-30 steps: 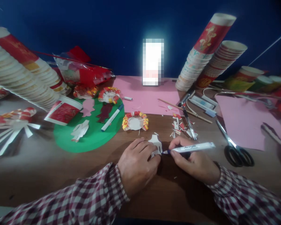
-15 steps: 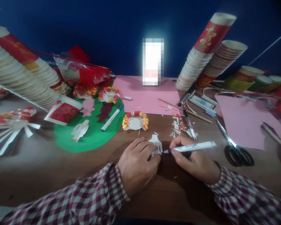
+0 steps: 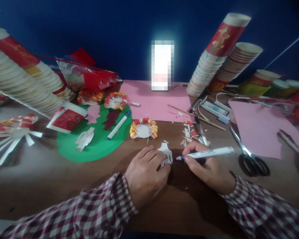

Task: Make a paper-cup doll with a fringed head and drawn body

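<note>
My left hand (image 3: 147, 174) rests on the table with its fingers curled over a small white paper cutout (image 3: 165, 151), holding it down; the fingers hide its lower left part. In my right hand (image 3: 208, 171) is a white acrylic marker (image 3: 211, 152), pinched between thumb and fingers. Its purple-collared tip points left, just off the right edge of the cutout. Small dark marks show along that edge. Just beyond my left hand lies a ring of folded red and yellow paper (image 3: 144, 128) with a white centre.
Black-handled scissors (image 3: 254, 164) lie at right by a pink sheet (image 3: 261, 129). Paper scraps (image 3: 188, 132) and a pen (image 3: 201, 131) are beyond my right hand. At left, a green disc (image 3: 72, 146) bears cutouts and a blue-capped marker (image 3: 119, 125). Stacked paper cups (image 3: 209, 66) lean behind.
The marker has drawn back slightly to the right, so its tip now stands off the cutout's edge. My left hand and the cutout stay in place.
</note>
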Motion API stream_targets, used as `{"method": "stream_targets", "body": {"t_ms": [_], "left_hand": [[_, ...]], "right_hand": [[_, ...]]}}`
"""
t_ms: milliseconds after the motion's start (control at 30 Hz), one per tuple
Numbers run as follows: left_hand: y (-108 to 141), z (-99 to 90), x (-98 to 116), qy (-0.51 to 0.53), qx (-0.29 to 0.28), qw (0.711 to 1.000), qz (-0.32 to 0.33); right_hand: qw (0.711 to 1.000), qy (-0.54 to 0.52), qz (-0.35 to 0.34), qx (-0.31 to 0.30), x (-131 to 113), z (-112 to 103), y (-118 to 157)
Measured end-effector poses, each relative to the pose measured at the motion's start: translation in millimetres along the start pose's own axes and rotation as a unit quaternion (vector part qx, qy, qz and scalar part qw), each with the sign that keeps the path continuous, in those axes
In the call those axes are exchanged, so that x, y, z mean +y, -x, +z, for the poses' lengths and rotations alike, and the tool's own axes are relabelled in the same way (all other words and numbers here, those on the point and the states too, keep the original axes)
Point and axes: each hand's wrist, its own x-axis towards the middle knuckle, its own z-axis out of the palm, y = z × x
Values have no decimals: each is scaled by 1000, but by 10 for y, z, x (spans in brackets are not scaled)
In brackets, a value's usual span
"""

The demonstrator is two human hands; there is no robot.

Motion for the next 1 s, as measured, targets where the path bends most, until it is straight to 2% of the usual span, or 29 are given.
{"method": "stream_targets", "body": {"t_ms": [267,500,633,1000], "left_hand": [[-2,7,3,-1,-9,1000,0],[5,-4,1,14,-25,1000,0],[8,-5,4,11,-15,1000,6],[-3,-1,-4,15,1,1000,6]], "right_hand": [[1000,-22,-1,20,36,-2,0],[999,1,-34,5,2,-7,1],[999,-10,-49,0,-8,-25,-4],[999,-8,-17,-27,10,12,18]]}}
